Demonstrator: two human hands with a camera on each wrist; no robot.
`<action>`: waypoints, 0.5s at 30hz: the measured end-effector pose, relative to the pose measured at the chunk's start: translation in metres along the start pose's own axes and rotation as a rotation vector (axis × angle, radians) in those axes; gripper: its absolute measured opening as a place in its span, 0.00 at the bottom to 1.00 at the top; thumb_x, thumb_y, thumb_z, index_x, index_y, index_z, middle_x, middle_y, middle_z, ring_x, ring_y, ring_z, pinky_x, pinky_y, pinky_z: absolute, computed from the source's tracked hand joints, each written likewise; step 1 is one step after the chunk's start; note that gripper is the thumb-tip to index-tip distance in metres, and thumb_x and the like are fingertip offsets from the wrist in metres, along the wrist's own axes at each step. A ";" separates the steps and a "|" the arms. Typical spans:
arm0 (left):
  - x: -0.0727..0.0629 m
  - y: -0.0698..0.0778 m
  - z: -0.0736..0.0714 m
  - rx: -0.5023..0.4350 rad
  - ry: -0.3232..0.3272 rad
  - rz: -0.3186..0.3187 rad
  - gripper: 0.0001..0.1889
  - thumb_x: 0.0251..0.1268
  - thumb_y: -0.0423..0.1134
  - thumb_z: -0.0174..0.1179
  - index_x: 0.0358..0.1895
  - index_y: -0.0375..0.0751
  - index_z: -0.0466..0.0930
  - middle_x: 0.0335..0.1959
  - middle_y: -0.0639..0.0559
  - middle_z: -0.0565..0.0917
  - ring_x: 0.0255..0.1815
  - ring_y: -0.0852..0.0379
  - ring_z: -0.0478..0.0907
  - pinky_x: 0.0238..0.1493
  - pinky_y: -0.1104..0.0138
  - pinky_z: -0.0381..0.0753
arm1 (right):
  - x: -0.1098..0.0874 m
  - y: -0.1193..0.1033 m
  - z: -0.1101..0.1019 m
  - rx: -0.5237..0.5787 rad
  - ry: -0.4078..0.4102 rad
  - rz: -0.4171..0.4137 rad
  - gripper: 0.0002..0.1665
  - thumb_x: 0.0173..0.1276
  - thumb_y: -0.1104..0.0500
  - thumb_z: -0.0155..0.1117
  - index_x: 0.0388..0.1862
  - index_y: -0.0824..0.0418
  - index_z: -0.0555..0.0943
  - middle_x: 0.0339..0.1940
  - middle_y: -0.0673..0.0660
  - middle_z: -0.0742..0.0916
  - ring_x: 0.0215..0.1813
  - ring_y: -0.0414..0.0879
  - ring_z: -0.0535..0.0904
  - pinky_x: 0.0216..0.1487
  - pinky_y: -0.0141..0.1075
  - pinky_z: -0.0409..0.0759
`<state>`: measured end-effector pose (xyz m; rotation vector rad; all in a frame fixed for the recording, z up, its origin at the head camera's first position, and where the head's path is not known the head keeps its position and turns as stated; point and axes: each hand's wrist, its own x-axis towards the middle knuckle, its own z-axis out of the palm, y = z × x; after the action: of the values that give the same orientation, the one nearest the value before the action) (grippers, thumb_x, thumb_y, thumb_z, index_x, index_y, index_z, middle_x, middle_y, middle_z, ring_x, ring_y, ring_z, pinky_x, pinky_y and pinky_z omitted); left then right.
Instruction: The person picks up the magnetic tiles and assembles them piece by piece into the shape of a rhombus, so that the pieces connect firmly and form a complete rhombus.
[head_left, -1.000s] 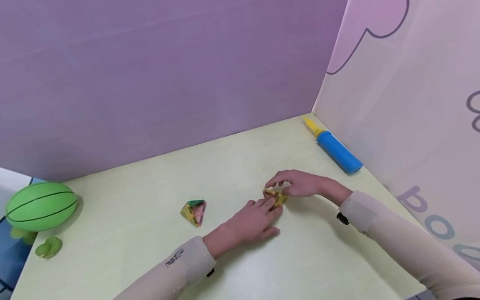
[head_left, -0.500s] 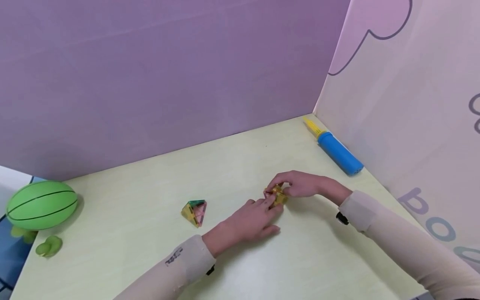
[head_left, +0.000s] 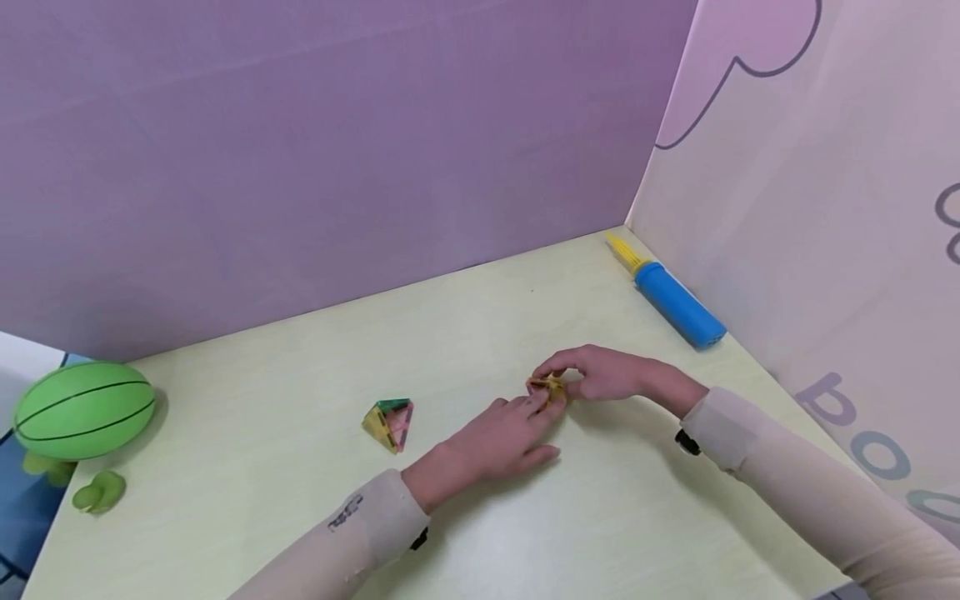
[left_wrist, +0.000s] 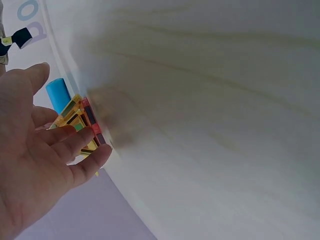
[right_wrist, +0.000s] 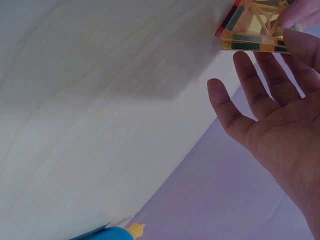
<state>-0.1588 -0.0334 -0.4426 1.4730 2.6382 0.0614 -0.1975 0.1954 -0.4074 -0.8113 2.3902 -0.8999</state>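
Note:
A small cluster of triangular magnetic tiles, yellow with red edging, stands on the table between both hands. My right hand pinches the yellow tiles with thumb and fingers from the right side. The left hand reaches in from the left, its extended fingers touching the tiles while the thumb stays apart. Fingers cover part of the cluster in the head view. To the left, a second piece, joined from yellow, green and pink triangular tiles, stands by itself.
A blue hand pump with a yellow nozzle lies by the right wall. At the table's left edge are a green balloon with black lines and a small green twisted balloon. A purple wall rises behind the table.
The yellow tile under my right hand tipped up and now shows less of its face. The right hand has shifted slightly down, and the left hand has hardly moved.

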 end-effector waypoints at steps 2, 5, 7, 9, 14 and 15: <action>0.000 0.000 0.000 -0.005 -0.002 0.003 0.38 0.78 0.61 0.44 0.82 0.46 0.46 0.82 0.44 0.54 0.78 0.51 0.63 0.62 0.53 0.79 | 0.000 0.000 0.000 0.008 -0.002 0.004 0.26 0.72 0.66 0.57 0.67 0.54 0.78 0.65 0.51 0.84 0.70 0.54 0.74 0.73 0.57 0.68; 0.000 -0.001 0.001 -0.015 -0.001 0.009 0.38 0.78 0.60 0.44 0.82 0.46 0.46 0.82 0.43 0.54 0.78 0.50 0.63 0.63 0.53 0.79 | -0.001 0.000 0.000 0.012 -0.005 0.008 0.25 0.73 0.66 0.57 0.67 0.54 0.78 0.65 0.51 0.83 0.71 0.55 0.74 0.73 0.58 0.68; 0.000 -0.001 0.001 -0.029 0.017 0.009 0.36 0.78 0.59 0.45 0.81 0.46 0.52 0.81 0.43 0.58 0.77 0.50 0.65 0.63 0.54 0.79 | -0.003 0.000 -0.001 0.004 0.005 0.011 0.24 0.72 0.65 0.58 0.67 0.55 0.78 0.65 0.52 0.83 0.70 0.57 0.74 0.72 0.59 0.69; 0.000 0.000 0.000 -0.062 0.062 -0.002 0.31 0.79 0.56 0.46 0.76 0.44 0.62 0.74 0.44 0.69 0.70 0.52 0.73 0.59 0.57 0.82 | -0.004 0.001 -0.002 -0.007 0.020 0.019 0.23 0.72 0.63 0.59 0.66 0.55 0.79 0.64 0.52 0.84 0.69 0.58 0.75 0.70 0.59 0.70; 0.004 0.000 -0.008 -0.274 0.212 -0.158 0.15 0.78 0.47 0.51 0.54 0.41 0.76 0.40 0.54 0.83 0.32 0.63 0.76 0.31 0.73 0.77 | -0.007 0.005 -0.003 -0.011 0.043 0.053 0.21 0.73 0.57 0.63 0.63 0.53 0.81 0.61 0.51 0.85 0.66 0.56 0.76 0.68 0.61 0.71; 0.006 0.000 -0.010 -0.320 0.227 -0.199 0.13 0.78 0.46 0.51 0.51 0.41 0.77 0.36 0.56 0.82 0.27 0.64 0.72 0.27 0.75 0.73 | -0.007 0.005 -0.004 -0.005 0.044 0.054 0.20 0.73 0.56 0.63 0.62 0.52 0.81 0.61 0.51 0.85 0.65 0.56 0.76 0.68 0.62 0.71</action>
<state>-0.1630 -0.0285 -0.4336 1.1562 2.7645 0.6339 -0.1963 0.2050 -0.4072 -0.7326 2.4410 -0.8992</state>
